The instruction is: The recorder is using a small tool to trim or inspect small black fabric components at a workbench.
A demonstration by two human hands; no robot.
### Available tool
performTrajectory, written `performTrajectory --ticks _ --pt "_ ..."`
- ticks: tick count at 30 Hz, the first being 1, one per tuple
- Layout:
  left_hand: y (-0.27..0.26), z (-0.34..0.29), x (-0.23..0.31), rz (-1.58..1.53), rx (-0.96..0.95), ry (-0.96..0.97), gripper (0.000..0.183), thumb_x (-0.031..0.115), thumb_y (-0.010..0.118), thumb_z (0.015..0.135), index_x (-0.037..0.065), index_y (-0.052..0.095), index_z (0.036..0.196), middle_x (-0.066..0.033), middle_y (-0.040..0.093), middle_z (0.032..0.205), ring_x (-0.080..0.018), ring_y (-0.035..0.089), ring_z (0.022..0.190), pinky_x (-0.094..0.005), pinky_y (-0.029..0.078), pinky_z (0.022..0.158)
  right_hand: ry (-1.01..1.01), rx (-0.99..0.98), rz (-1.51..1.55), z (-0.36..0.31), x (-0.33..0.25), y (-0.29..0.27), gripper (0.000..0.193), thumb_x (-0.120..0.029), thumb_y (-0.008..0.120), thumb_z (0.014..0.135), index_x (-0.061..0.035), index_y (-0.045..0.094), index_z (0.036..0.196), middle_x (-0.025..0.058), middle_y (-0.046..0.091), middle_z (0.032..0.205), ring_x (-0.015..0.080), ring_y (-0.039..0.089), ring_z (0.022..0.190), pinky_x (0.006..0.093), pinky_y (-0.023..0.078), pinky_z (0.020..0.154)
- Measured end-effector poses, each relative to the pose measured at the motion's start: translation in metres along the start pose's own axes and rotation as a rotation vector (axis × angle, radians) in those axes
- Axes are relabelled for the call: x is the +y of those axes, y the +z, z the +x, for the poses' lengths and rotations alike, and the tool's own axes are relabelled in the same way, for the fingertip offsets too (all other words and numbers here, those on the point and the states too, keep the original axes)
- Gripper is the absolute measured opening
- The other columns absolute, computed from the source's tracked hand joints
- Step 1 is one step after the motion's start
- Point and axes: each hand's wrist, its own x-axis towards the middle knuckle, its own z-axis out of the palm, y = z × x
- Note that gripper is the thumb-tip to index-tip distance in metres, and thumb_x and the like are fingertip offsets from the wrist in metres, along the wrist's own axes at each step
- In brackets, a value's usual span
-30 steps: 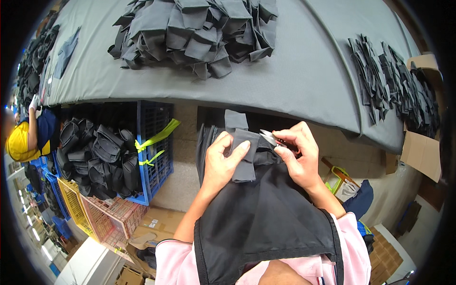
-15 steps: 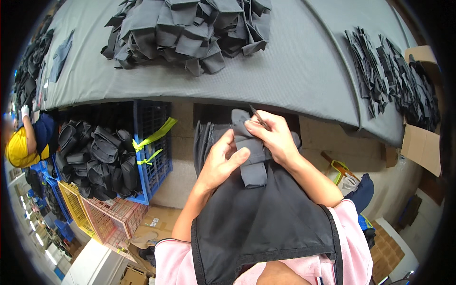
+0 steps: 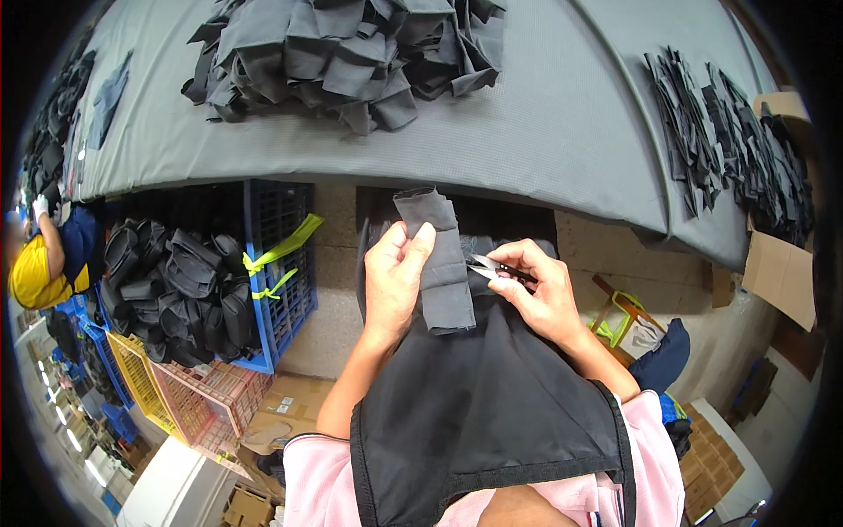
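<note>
My left hand [image 3: 392, 279] pinches a flat, folded strip of dark grey fabric [image 3: 446, 279] between thumb and fingers, held upright above my lap. To its right, my right hand [image 3: 546, 297] grips a small pair of thread snips [image 3: 483, 266]. The silver blades point left, close to the strip's right edge; whether they touch it I cannot tell. Some loose threads show beside the blades. Below the hands hangs the black apron [image 3: 487, 395] I wear.
A grey covered table [image 3: 562, 149] spans the far side, bearing a heap of grey fabric pieces [image 3: 342, 61] and stacked strips [image 3: 694, 132] at right. Left stands a blue crate [image 3: 283, 281] with black pouches [image 3: 189, 263]. A co-worker in yellow [image 3: 39, 272] is far left.
My right hand has let go of the strip and moved down and right, with the snips now pointing left. My left hand has risen slightly, and the strip has shifted left, lying flatter.
</note>
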Motion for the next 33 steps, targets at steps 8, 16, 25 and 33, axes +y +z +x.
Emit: performTrajectory --ticks 8,16,25,33 --pt "0.001 -0.007 0.004 0.134 0.026 0.081 0.030 0.015 0.062 0.090 0.006 0.045 0.066 0.0097 0.034 0.059 -0.0004 0.026 0.057 -0.0206 0.022 0.047 -0.452 0.067 -0.518 0.008 -0.009 -0.001 0.024 -0.014 0.072 0.073 -0.0054 0.063 0.092 0.0052 0.064 0.076 0.0198 0.062 0.062 0.0305 0.047 0.056" --pt "0.001 -0.006 0.003 0.194 0.012 0.093 0.033 0.013 0.062 0.090 0.006 0.042 0.065 0.0097 0.033 0.059 -0.0005 0.025 0.057 -0.0212 0.022 0.046 -0.107 -0.023 -0.011 0.005 0.009 0.001 0.016 -0.011 0.067 0.080 -0.0030 0.063 0.094 0.0031 0.064 0.077 0.0137 0.062 0.065 0.0259 0.047 0.058" --pt "0.000 -0.006 0.005 0.218 0.027 0.101 0.036 0.014 0.063 0.089 0.006 0.039 0.064 0.0092 0.033 0.059 -0.0009 0.026 0.057 -0.0218 0.021 0.046 -0.094 0.052 0.060 -0.003 -0.003 0.006 0.017 -0.009 0.067 0.082 -0.0006 0.062 0.095 0.0061 0.066 0.082 0.0132 0.063 0.069 0.0263 0.048 0.059" --pt "0.000 -0.007 0.007 0.249 0.035 0.094 0.033 0.015 0.063 0.089 0.005 0.042 0.065 0.0094 0.033 0.058 -0.0009 0.026 0.056 -0.0218 0.022 0.046 -0.562 0.077 -0.546 0.004 -0.017 0.007 0.019 -0.011 0.071 0.073 -0.0050 0.062 0.089 0.0061 0.062 0.073 0.0212 0.060 0.060 0.0304 0.045 0.053"
